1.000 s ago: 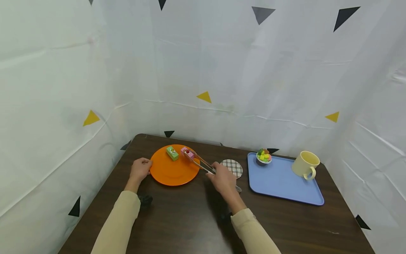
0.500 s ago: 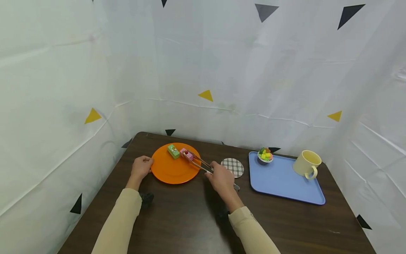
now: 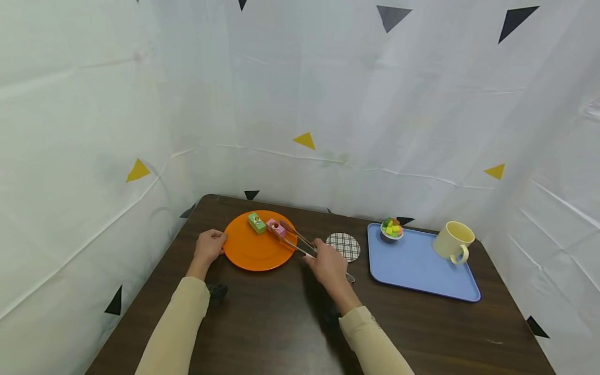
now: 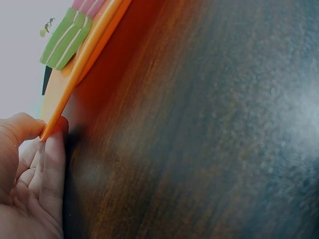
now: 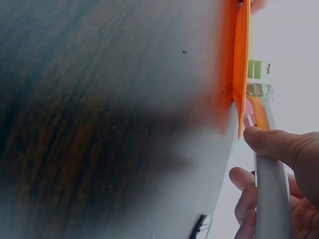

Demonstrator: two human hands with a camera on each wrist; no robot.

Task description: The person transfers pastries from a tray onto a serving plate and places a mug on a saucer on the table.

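Left hand: thumb and fingers pinch the near-side rim of the orange plate, which lies just to their right.
Right hand: fingers and thumb are curled round the tongs, whose tips reach ahead and to the left of these fingers.
Tongs' tips: stand apart, one on each side of the pink cake; whether either touches it, I cannot tell.
Pink cake: on the orange plate, ahead and to the left of the right fingers.
Green cake: on the same plate, just left of the pink cake, farther from the right fingers.
Checked coaster: on the surface, just beyond the right fingers.
Step in hand: apparently handling the pink cake with the tongs while the left fingers steady the plate; gripping or releasing, one moment cannot settle.
Next move: a grip would call for squeezing the right fingers evenly; a release, for backing the spread tips away without nudging the cake.
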